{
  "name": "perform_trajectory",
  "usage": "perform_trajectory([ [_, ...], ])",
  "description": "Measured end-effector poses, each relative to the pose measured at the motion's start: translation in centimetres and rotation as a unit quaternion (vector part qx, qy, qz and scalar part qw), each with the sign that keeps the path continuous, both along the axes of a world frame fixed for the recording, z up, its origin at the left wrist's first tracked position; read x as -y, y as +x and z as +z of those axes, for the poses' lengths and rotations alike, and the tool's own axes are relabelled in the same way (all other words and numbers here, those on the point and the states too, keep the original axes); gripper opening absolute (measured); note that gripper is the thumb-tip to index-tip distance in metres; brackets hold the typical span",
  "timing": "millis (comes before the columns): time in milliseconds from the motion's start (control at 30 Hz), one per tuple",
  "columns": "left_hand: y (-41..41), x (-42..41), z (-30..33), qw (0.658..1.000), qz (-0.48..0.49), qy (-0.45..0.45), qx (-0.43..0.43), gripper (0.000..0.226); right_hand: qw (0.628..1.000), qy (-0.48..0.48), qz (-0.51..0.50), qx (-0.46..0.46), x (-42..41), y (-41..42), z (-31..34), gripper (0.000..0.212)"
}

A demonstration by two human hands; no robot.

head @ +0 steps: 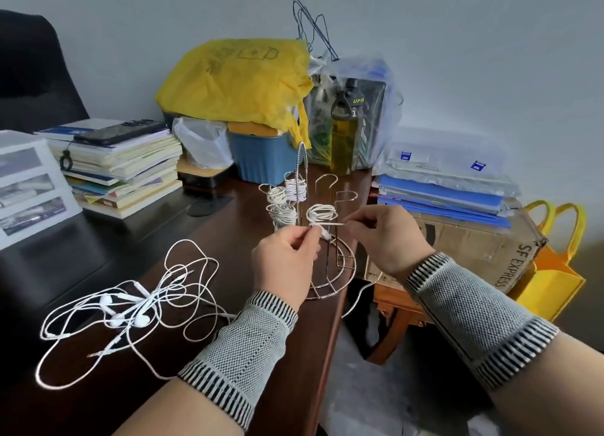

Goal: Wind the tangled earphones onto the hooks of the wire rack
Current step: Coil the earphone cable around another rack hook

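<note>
A metal wire rack (330,269) stands near the right edge of the dark wooden table (228,226). Three of its hooks carry wound white earphone bundles (295,189). On a front hook lies a loose coil of white earphone cable (322,212). My left hand (287,256) pinches this cable just below the coil, and my right hand (380,236) pinches its other stretch to the right of the hook. The cable's tail hangs down off the table edge. A tangle of white earphones (130,305) lies on the table at the left.
A stack of books with a phone on top (121,164) sits at the back left. A blue bin (264,157), a yellow bag (235,79) and a bottle (346,128) stand behind the rack. A cardboard box (474,246) with folders is to the right.
</note>
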State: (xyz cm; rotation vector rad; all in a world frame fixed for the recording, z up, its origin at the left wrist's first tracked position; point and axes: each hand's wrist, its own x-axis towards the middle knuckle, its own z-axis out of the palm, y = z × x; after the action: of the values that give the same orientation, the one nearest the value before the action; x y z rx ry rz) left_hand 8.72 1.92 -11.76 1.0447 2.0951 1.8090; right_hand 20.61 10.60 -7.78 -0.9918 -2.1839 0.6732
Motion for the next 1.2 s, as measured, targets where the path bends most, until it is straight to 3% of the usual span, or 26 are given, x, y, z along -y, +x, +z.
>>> perform_trajectory([
  [100,-0.1,-0.1,-0.1,1.0,-0.002,0.01,0.012,0.015,0.999,-0.021,-0.025,0.016,-0.7,0.2,-0.5,0.014],
  [333,-0.2,-0.2,-0.4,1.0,-0.001,0.014,0.012,0.016,0.994,-0.097,-0.018,-0.045,-1.5,1.1,-0.8,0.017],
  [667,-0.1,-0.3,-0.2,0.999,-0.008,0.024,0.034,0.018,0.989,-0.147,-0.002,0.012,-2.7,3.2,-0.7,0.019],
  [800,0.0,-0.5,-0.2,0.998,-0.007,0.031,0.046,0.018,0.992,-0.111,-0.048,0.037,-3.0,3.4,-0.2,0.018],
  [900,0.1,-0.4,-0.2,0.998,-0.009,0.035,0.045,0.016,0.994,-0.007,-0.075,0.079,-2.3,2.4,1.3,0.018],
  [1067,0.1,-0.4,-0.2,0.998,-0.013,0.04,0.055,0.012,0.982,0.125,-0.043,0.137,-0.4,-1.1,4.9,0.02],
  [1200,0.0,-0.5,-0.3,0.997,-0.016,0.042,0.066,0.018,0.974,0.14,-0.033,0.176,-0.6,-4.3,6.0,0.015],
])
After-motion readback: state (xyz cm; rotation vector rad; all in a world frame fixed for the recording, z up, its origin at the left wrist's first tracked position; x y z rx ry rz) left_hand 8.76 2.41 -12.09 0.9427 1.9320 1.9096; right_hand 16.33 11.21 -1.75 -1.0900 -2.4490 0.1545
